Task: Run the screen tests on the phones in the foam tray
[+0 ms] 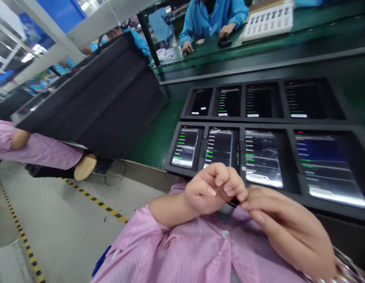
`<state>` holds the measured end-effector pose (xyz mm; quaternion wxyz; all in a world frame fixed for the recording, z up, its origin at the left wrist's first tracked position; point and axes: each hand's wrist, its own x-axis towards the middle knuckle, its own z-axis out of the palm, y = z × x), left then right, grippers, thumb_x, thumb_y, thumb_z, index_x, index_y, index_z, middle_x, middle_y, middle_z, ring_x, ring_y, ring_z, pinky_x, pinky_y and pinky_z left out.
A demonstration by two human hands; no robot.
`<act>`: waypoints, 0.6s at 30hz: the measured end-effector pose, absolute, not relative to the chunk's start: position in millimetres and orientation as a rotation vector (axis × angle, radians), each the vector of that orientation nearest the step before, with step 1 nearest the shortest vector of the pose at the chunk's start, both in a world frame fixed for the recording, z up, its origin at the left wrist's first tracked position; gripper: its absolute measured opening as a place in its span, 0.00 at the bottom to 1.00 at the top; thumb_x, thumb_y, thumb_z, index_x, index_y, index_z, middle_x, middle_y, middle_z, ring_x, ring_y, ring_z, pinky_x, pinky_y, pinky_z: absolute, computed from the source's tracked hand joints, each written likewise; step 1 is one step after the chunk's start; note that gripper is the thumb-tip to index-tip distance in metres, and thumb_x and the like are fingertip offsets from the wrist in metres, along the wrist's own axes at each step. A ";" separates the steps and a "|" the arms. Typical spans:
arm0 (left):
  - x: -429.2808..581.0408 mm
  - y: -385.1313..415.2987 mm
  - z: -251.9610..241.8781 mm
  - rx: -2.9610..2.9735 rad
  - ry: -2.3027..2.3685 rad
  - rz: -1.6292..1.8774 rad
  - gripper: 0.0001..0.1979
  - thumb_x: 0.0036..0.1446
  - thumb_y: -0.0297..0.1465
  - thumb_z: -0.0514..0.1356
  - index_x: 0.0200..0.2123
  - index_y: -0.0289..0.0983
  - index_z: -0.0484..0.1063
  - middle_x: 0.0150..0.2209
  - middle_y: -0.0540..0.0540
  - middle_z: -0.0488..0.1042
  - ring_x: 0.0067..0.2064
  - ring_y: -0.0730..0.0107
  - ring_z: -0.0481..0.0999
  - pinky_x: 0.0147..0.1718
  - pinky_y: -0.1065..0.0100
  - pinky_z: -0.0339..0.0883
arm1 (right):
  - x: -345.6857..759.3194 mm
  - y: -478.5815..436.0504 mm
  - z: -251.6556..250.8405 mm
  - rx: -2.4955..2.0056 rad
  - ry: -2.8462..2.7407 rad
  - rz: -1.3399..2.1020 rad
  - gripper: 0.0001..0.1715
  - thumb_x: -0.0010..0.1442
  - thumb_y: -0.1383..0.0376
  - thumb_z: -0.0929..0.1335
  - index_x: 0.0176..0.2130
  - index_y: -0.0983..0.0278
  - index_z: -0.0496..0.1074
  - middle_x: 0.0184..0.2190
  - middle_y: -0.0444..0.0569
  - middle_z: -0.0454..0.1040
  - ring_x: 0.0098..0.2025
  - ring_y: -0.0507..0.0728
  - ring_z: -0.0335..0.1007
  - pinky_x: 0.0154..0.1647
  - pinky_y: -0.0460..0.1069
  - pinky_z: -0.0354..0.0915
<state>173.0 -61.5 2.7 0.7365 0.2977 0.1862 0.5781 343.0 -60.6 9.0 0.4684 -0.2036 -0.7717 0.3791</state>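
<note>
My left hand (215, 189) is held in front of my chest, its fingers loosely curled in toward the palm, with nothing visible in them. My right hand (291, 224) meets it, thumb and fingers pressed together at the outer fingertips of the left. Whether something small is pinched there is hidden. Just beyond the hands lie several phones with lit screens, such as one phone (262, 157) with rows of white and green text. They rest in compartments of a front black foam tray (291, 157) and a rear black foam tray (214, 103).
Both trays lie on a green bench (157, 137). A stack of black trays (111, 94) rises at the left. Across the bench, a co-worker in blue (213, 19) has both hands on the surface, near a white tray of small parts (269, 21). A pink-sleeved person (37, 149) is at far left.
</note>
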 end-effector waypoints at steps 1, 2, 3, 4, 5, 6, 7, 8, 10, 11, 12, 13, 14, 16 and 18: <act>170.2 -60.8 -0.1 0.694 0.422 1.280 0.27 0.34 0.44 0.71 0.20 0.41 0.54 0.21 0.52 0.57 0.24 0.69 0.60 0.28 0.61 0.64 | 342.5 -61.1 6.3 -0.555 -1.823 1.000 0.08 0.71 0.68 0.68 0.44 0.57 0.77 0.34 0.47 0.79 0.34 0.56 0.78 0.33 0.48 0.76; 166.9 -60.3 -4.1 0.752 0.448 1.301 0.24 0.38 0.43 0.71 0.20 0.41 0.57 0.21 0.52 0.58 0.25 0.69 0.60 0.29 0.61 0.65 | 342.4 -61.9 3.1 -0.604 -1.757 1.061 0.07 0.72 0.67 0.68 0.43 0.57 0.77 0.33 0.47 0.78 0.33 0.55 0.77 0.33 0.47 0.75; 162.9 -59.9 -9.4 0.826 0.495 1.331 0.21 0.41 0.42 0.70 0.21 0.41 0.60 0.22 0.52 0.59 0.25 0.69 0.61 0.30 0.61 0.65 | 342.8 -62.9 -0.5 -0.634 -1.692 1.110 0.07 0.72 0.66 0.68 0.42 0.58 0.78 0.33 0.47 0.78 0.33 0.55 0.76 0.33 0.48 0.75; 158.2 -59.6 -16.0 0.922 0.568 1.361 0.19 0.45 0.42 0.69 0.22 0.40 0.62 0.22 0.51 0.60 0.26 0.68 0.61 0.31 0.61 0.66 | 343.7 -64.0 -4.1 -0.655 -1.636 1.156 0.07 0.73 0.65 0.69 0.42 0.58 0.78 0.32 0.47 0.78 0.32 0.55 0.75 0.32 0.48 0.74; 152.8 -59.5 -23.4 1.025 0.658 1.390 0.17 0.49 0.42 0.68 0.23 0.41 0.65 0.23 0.51 0.61 0.27 0.68 0.63 0.32 0.61 0.66 | 345.1 -65.1 -7.3 -0.669 -1.595 1.196 0.07 0.73 0.64 0.69 0.42 0.58 0.79 0.32 0.47 0.77 0.32 0.55 0.75 0.32 0.48 0.73; 146.8 -59.5 -31.0 1.120 0.749 1.413 0.17 0.52 0.43 0.67 0.24 0.41 0.66 0.23 0.50 0.62 0.27 0.67 0.64 0.33 0.61 0.67 | 346.8 -66.0 -9.9 -0.683 -1.564 1.229 0.08 0.74 0.63 0.69 0.42 0.58 0.79 0.32 0.47 0.77 0.32 0.55 0.74 0.32 0.49 0.72; 140.1 -59.8 -38.4 1.197 0.825 1.434 0.17 0.55 0.44 0.67 0.24 0.41 0.67 0.23 0.50 0.62 0.28 0.66 0.65 0.33 0.60 0.67 | 348.7 -66.6 -11.9 -0.693 -1.541 1.254 0.08 0.74 0.63 0.68 0.43 0.58 0.79 0.32 0.47 0.76 0.32 0.54 0.73 0.32 0.49 0.72; 132.9 -60.4 -44.7 1.247 0.880 1.453 0.17 0.56 0.45 0.66 0.25 0.41 0.68 0.24 0.50 0.63 0.28 0.65 0.66 0.33 0.60 0.68 | 351.0 -67.0 -13.3 -0.702 -1.529 1.265 0.08 0.74 0.63 0.68 0.43 0.58 0.79 0.32 0.47 0.76 0.32 0.54 0.73 0.32 0.49 0.72; 117.2 -61.8 -52.5 1.282 0.918 1.502 0.16 0.58 0.43 0.66 0.26 0.41 0.69 0.24 0.49 0.65 0.29 0.65 0.67 0.35 0.59 0.69 | 356.4 -66.5 -14.9 -0.710 -1.528 1.257 0.08 0.74 0.64 0.67 0.45 0.58 0.79 0.33 0.47 0.75 0.33 0.54 0.73 0.33 0.49 0.71; 108.9 -62.5 -53.7 1.291 0.929 1.530 0.14 0.59 0.42 0.67 0.27 0.41 0.71 0.25 0.49 0.66 0.30 0.64 0.68 0.36 0.58 0.69 | 359.9 -65.6 -15.6 -0.707 -1.530 1.240 0.08 0.74 0.65 0.67 0.45 0.59 0.78 0.33 0.47 0.75 0.33 0.55 0.73 0.33 0.50 0.71; 100.3 -63.2 -53.2 1.317 0.965 1.560 0.12 0.59 0.40 0.67 0.28 0.41 0.73 0.26 0.49 0.68 0.32 0.64 0.69 0.38 0.58 0.70 | 364.0 -64.4 -16.4 -0.702 -1.528 1.214 0.08 0.73 0.65 0.67 0.44 0.59 0.78 0.33 0.47 0.75 0.34 0.56 0.73 0.33 0.51 0.71; 91.5 -63.7 -51.4 1.356 1.024 1.591 0.11 0.60 0.39 0.67 0.29 0.41 0.74 0.27 0.48 0.69 0.33 0.62 0.71 0.39 0.56 0.71 | 369.0 -62.7 -17.2 -0.699 -1.523 1.180 0.08 0.73 0.66 0.66 0.43 0.59 0.77 0.33 0.47 0.74 0.34 0.56 0.72 0.34 0.51 0.71; 82.4 -64.1 -48.7 1.418 1.115 1.620 0.09 0.60 0.38 0.67 0.30 0.41 0.75 0.28 0.48 0.71 0.35 0.61 0.73 0.41 0.55 0.72 | 375.1 -60.9 -18.0 -0.699 -1.519 1.140 0.09 0.73 0.66 0.66 0.42 0.59 0.76 0.32 0.47 0.74 0.34 0.57 0.72 0.34 0.52 0.70; 62.4 -64.1 -43.0 1.553 1.321 1.658 0.08 0.61 0.37 0.67 0.32 0.41 0.77 0.31 0.47 0.73 0.38 0.57 0.76 0.44 0.53 0.74 | 390.9 -56.8 -19.0 -0.724 -1.518 1.027 0.09 0.73 0.66 0.65 0.39 0.59 0.75 0.31 0.47 0.72 0.34 0.58 0.70 0.35 0.54 0.69; 39.3 -62.1 -40.3 1.681 1.495 1.610 0.07 0.62 0.38 0.67 0.35 0.42 0.78 0.36 0.46 0.76 0.44 0.54 0.77 0.49 0.52 0.73 | 411.1 -52.4 -18.5 -0.779 -1.545 0.883 0.09 0.72 0.66 0.66 0.38 0.59 0.74 0.31 0.47 0.71 0.34 0.58 0.70 0.36 0.55 0.68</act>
